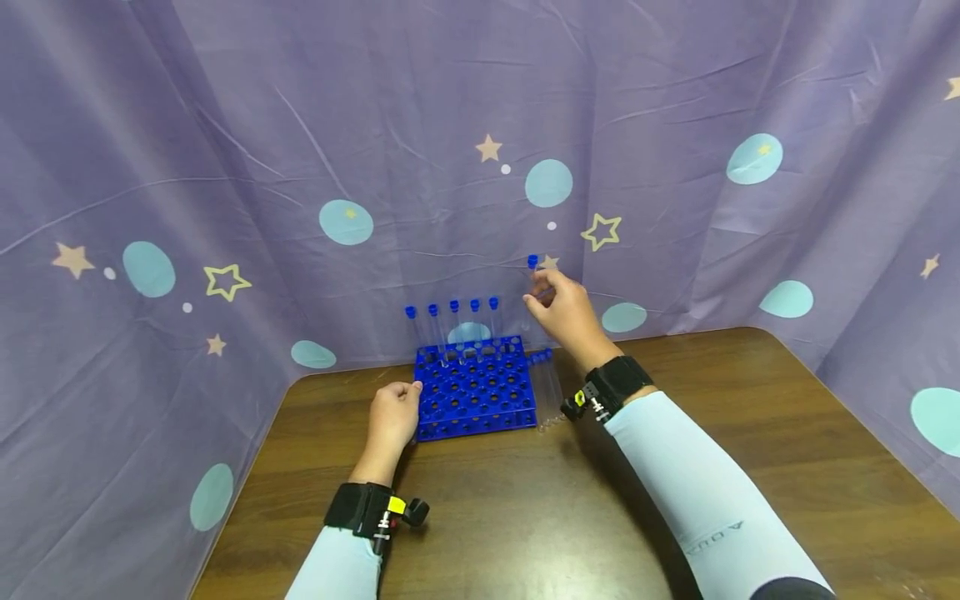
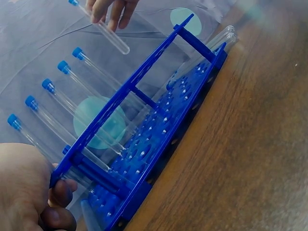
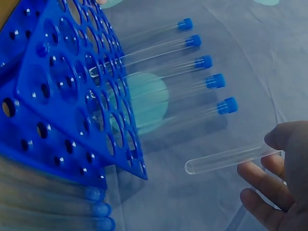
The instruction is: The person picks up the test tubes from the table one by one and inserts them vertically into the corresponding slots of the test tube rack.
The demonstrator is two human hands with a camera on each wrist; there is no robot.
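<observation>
A capped clear test tube is pinched between the thumb and fingers of my right hand, held above the rack's back right corner. Its rounded bottom hangs free in the right wrist view, and its blue cap shows above the fingers in the head view. My left hand grips the left edge of the blue test tube rack, fingers curled around the upper plate's corner. Several test tubes with blue caps stand upright in the rack's back row.
More capped test tubes lie on the wooden table along the rack's right side. Behind the table hangs a purple curtain with stars and teal spots, close to the rack's back.
</observation>
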